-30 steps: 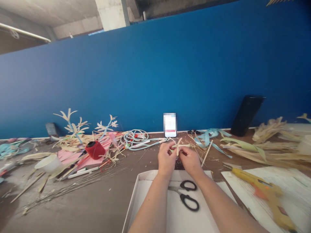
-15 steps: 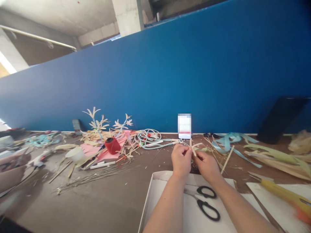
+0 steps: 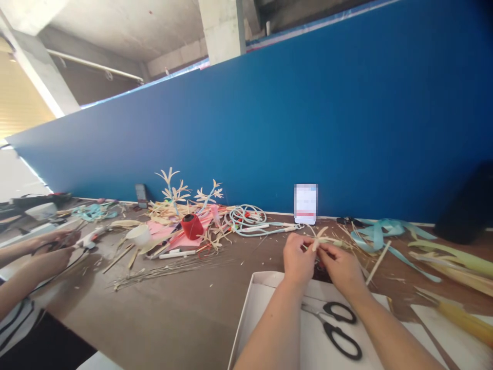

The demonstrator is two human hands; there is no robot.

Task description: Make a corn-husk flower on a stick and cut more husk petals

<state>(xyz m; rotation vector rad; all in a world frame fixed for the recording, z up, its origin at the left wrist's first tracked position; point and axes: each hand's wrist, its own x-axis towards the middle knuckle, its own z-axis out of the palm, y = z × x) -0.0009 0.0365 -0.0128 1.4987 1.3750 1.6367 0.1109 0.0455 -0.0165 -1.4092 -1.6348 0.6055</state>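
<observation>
My left hand (image 3: pixel 298 259) and my right hand (image 3: pixel 342 267) meet over the brown table, both pinched on a small pale straw flower (image 3: pixel 319 237) with thin petals sticking up between the fingertips. Below my wrists lies a white shallow tray (image 3: pixel 254 303), and black-handled scissors (image 3: pixel 339 329) rest in it. A phone (image 3: pixel 305 204) stands against the blue wall just behind my hands.
Left of my hands lie a red thread spool (image 3: pixel 192 226), a coiled pale cable (image 3: pixel 248 218), straw flower stems (image 3: pixel 173 192), a white cup (image 3: pixel 139 235) and thin wires (image 3: pixel 162 271). Blue ribbon (image 3: pixel 381 231) and husks lie right. Another person's hands (image 3: pixel 50 252) work at the far left.
The view has swung left, bringing another person's arms into sight at the left edge. My hands stay together on the straw flower, turning it slightly.
</observation>
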